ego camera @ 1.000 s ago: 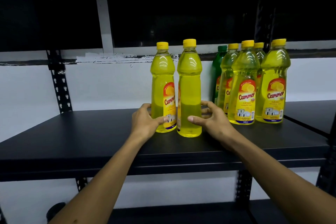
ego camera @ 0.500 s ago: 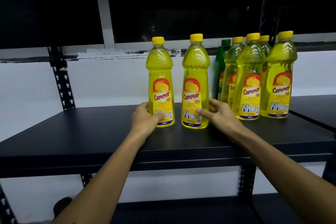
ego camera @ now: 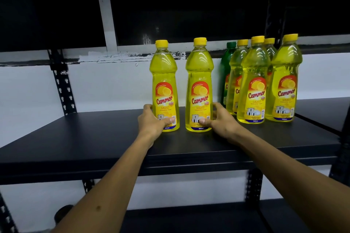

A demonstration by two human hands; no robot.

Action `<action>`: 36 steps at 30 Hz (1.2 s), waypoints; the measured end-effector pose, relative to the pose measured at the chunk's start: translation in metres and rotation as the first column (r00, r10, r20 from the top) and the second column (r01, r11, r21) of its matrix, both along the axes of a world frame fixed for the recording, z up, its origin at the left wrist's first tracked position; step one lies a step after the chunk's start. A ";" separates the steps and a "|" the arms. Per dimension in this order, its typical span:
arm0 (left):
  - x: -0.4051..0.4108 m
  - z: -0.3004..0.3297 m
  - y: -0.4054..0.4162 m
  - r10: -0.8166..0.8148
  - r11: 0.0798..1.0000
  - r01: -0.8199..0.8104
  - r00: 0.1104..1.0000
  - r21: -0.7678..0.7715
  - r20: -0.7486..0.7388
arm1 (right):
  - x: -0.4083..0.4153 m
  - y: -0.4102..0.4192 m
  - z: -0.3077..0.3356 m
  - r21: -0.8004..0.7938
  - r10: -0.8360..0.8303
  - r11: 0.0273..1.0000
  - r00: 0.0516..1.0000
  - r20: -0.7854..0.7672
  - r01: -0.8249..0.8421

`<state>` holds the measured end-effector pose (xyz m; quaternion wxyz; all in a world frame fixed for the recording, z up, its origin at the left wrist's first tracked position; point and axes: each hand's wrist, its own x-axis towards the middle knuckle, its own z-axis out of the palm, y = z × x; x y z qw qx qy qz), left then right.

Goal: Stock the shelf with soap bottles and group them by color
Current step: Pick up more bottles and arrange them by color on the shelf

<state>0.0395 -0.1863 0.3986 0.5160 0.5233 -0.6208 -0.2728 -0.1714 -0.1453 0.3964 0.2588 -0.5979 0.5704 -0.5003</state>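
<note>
Two yellow soap bottles stand upright side by side on the black shelf (ego camera: 94,134), labels facing me. My left hand (ego camera: 151,123) wraps the base of the left yellow bottle (ego camera: 164,81). My right hand (ego camera: 221,121) wraps the base of the right yellow bottle (ego camera: 199,79). A small gap separates the two bottles. To the right stands a cluster of several yellow bottles (ego camera: 253,85), with one green bottle (ego camera: 226,66) behind them at the back, mostly hidden.
The shelf's left half is bare black board up to a perforated upright (ego camera: 62,85). A white wall lies behind. Another shelf board (ego camera: 325,108) adjoins on the right, and a lower shelf (ego camera: 189,219) sits beneath.
Both held bottles have been turned so their labels face me, and they now stand a little further apart. Both hands stay on the bottle bases.
</note>
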 end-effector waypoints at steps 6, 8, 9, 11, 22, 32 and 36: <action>0.004 -0.001 0.011 -0.024 1.000 0.024 0.999 0.005 0.027 | 0.002 0.009 0.003 -0.011 0.076 0.997 0.997 0.029 -0.076; 0.006 -0.002 0.013 -0.044 0.999 0.044 0.999 0.006 0.031 | 0.004 0.011 0.003 -0.024 0.079 0.997 0.997 0.013 -0.079; 0.007 -0.002 0.014 -0.050 0.999 0.050 0.998 0.005 0.032 | 0.006 0.011 0.003 -0.027 0.069 0.997 0.998 -0.001 -0.069; 0.008 -0.003 0.015 -0.055 0.998 0.055 0.998 0.007 0.027 | 0.006 0.010 0.001 -0.028 0.020 0.999 0.999 -0.047 -0.021; 0.006 -0.002 0.014 -0.035 0.999 0.034 0.999 0.009 0.038 | 0.009 0.009 0.001 -0.041 -0.112 0.993 0.982 -0.150 0.107; 0.000 0.003 0.002 -0.047 0.998 0.045 0.997 0.033 0.065 | 0.006 -0.004 0.002 -0.029 -0.195 0.981 0.972 -0.135 0.193; -0.007 0.003 -0.008 -0.045 0.998 0.042 0.996 0.036 0.076 | 0.002 -0.017 0.002 -0.017 -0.238 0.971 0.963 -0.126 0.237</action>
